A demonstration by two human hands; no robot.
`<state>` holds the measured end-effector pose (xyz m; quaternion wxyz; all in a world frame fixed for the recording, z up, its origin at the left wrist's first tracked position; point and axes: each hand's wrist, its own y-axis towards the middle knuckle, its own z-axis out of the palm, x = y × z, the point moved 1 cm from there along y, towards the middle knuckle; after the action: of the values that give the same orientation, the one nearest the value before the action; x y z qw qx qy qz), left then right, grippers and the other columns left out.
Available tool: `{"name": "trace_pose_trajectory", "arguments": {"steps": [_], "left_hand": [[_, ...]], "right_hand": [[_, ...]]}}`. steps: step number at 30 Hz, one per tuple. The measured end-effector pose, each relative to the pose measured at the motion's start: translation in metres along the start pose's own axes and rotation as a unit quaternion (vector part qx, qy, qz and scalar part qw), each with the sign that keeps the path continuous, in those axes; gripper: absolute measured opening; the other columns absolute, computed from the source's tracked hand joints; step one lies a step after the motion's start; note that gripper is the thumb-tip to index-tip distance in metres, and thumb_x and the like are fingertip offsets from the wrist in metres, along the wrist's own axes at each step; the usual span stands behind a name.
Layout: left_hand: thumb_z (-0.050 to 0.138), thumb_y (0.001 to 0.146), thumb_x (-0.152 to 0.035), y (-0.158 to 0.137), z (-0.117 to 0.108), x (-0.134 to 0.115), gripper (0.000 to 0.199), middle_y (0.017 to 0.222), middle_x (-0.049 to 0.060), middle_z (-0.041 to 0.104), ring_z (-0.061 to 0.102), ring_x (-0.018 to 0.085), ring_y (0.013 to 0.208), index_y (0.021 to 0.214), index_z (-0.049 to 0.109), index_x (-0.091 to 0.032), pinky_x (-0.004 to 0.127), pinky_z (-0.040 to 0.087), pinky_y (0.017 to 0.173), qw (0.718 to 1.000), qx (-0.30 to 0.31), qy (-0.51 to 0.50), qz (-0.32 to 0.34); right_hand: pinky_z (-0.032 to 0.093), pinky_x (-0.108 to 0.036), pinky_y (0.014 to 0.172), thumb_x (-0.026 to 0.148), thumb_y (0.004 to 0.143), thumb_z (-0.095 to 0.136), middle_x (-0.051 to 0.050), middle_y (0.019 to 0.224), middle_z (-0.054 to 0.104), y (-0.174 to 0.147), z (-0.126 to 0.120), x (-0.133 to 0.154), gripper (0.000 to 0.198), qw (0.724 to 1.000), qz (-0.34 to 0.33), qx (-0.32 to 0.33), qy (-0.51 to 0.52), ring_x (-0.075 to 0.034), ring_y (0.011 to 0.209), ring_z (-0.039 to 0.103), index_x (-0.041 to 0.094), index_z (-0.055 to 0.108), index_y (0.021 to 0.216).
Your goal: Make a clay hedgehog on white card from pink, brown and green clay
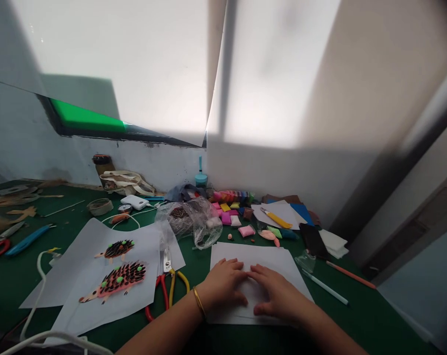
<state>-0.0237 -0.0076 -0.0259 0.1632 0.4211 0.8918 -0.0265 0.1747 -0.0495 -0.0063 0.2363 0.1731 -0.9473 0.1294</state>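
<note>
A stack of white paper (268,254) lies on the green table in front of me. My left hand (225,283) rests on its left part, palm down, with the fingers stretched out and a gold bangle on the wrist. Beside it my right hand (273,291) lies on the same paper, fingers apart and angled inward, the fingertips of both hands nearly touching. Neither hand shows anything held, though the space under the palms is hidden. Red-and-yellow-handled pliers (167,286) sit just left of my left forearm.
At left, paper sheets (142,241) carry two hedgehog figures (122,278). Behind are a plastic bag (204,222), several colourful clay packets (226,218) and a yellow cutter (277,218). A dark phone-like object (314,240), a white pen (327,287) and an orange pencil (351,275) lie right.
</note>
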Motion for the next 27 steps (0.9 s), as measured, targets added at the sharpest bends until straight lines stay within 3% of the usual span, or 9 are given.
{"name": "trace_pose_trajectory", "arguments": {"steps": [3,7,9,13,16,18,21,24,27], "left_hand": [[0.071,0.065,-0.051,0.0,-0.001,0.002,0.051,0.112,0.007,0.06,0.048,0.03,0.116,0.11,0.063,-0.03,0.044,0.033,0.097,1.0,-0.005,0.003,0.004],[0.062,0.078,-0.041,0.004,-0.008,0.002,0.023,0.093,0.004,0.067,0.06,0.022,0.096,0.093,0.07,-0.026,0.034,0.039,0.086,1.0,-0.009,0.001,0.019],[0.057,0.081,-0.042,0.006,-0.015,0.002,0.024,0.088,0.004,0.068,0.062,0.02,0.088,0.089,0.071,-0.025,0.032,0.04,0.083,1.0,-0.02,-0.013,0.018],[0.051,0.083,-0.05,0.008,-0.034,0.0,0.035,0.087,0.005,0.07,0.062,0.02,0.087,0.085,0.072,-0.022,0.03,0.042,0.079,0.997,-0.05,-0.059,-0.021],[0.049,0.083,-0.053,0.005,-0.049,-0.002,0.038,0.096,0.005,0.069,0.061,0.021,0.092,0.094,0.07,-0.024,0.03,0.043,0.081,0.991,-0.091,-0.091,-0.045],[0.044,0.086,-0.053,0.001,-0.055,0.0,0.041,0.105,0.005,0.067,0.058,0.021,0.099,0.102,0.067,-0.024,0.032,0.042,0.087,0.979,-0.149,-0.124,-0.057],[0.037,0.09,-0.05,-0.004,-0.057,0.013,0.043,0.116,0.008,0.061,0.052,0.02,0.111,0.111,0.062,-0.021,0.033,0.038,0.096,0.933,-0.282,-0.207,-0.088],[0.032,0.092,-0.05,-0.006,-0.048,0.031,0.047,0.119,0.011,0.057,0.051,0.02,0.112,0.116,0.056,-0.018,0.034,0.038,0.096,0.847,-0.398,-0.323,-0.142],[0.042,0.086,-0.055,-0.005,-0.038,0.039,0.054,0.119,0.013,0.055,0.058,0.019,0.096,0.123,0.049,-0.017,0.031,0.046,0.081,0.787,-0.381,-0.447,-0.187]], "right_hand": [[0.018,-0.046,0.112,0.044,0.059,0.075,-0.006,0.148,0.032,-0.011,0.015,0.007,0.089,0.999,0.005,0.006,-0.035,-0.03,0.137,0.025,0.028,0.037,0.138],[0.022,-0.043,0.111,0.042,0.063,0.071,-0.006,0.147,0.034,-0.023,0.018,0.009,0.086,0.999,-0.005,-0.016,-0.051,-0.028,0.135,0.03,0.026,0.036,0.14],[0.026,-0.042,0.11,0.038,0.065,0.07,-0.006,0.146,0.036,-0.026,0.017,0.009,0.083,0.997,-0.013,-0.042,-0.068,-0.028,0.133,0.033,0.025,0.036,0.14],[0.036,-0.04,0.102,0.018,0.076,0.05,-0.006,0.135,0.051,-0.025,0.016,0.01,0.059,0.989,-0.038,-0.095,-0.106,-0.025,0.12,0.048,0.025,0.045,0.134],[0.044,-0.038,0.093,0.012,0.075,0.042,-0.007,0.124,0.06,-0.023,0.013,0.011,0.058,0.988,-0.037,-0.101,-0.111,-0.024,0.108,0.057,0.024,0.048,0.132],[0.045,-0.037,0.09,0.013,0.075,0.043,-0.008,0.121,0.062,-0.024,0.008,0.009,0.057,0.988,-0.022,-0.111,-0.104,-0.024,0.105,0.059,0.022,0.049,0.131],[0.047,-0.036,0.089,0.022,0.079,0.042,-0.007,0.121,0.061,-0.026,-0.006,0.002,0.052,0.985,0.013,-0.158,-0.062,-0.024,0.106,0.058,0.022,0.049,0.131],[0.05,-0.034,0.083,0.037,0.083,0.041,-0.005,0.128,0.057,-0.031,-0.027,-0.003,0.048,0.97,0.068,-0.233,0.014,-0.025,0.106,0.058,0.027,0.049,0.129],[0.051,-0.035,0.078,0.05,0.081,0.046,-0.006,0.122,0.061,-0.035,-0.048,-0.003,0.053,0.95,0.11,-0.278,0.094,-0.029,0.104,0.059,0.026,0.05,0.128]]}}
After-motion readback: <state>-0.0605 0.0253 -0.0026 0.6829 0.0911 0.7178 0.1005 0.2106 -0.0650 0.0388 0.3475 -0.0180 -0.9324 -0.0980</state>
